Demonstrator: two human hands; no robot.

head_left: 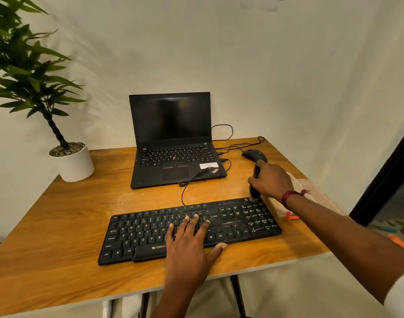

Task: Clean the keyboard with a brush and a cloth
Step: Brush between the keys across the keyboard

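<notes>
A black keyboard [150,235] lies near the front edge of the wooden table [58,226]. My left hand [189,239] rests flat on its middle keys, fingers spread and straight. My right hand [273,182] grips a dark brush [255,191] held nearly upright, its bristles touching the keyboard's far right corner by the number pad. A pale cloth [311,191] lies on the table behind my right wrist, partly hidden by my arm.
An open black laptop [173,143] stands behind the keyboard, cables trailing from its right side. A black mouse [254,154] sits beyond my right hand. A potted plant [72,161] stands at the back left. An orange object [291,216] lies by the table's right edge.
</notes>
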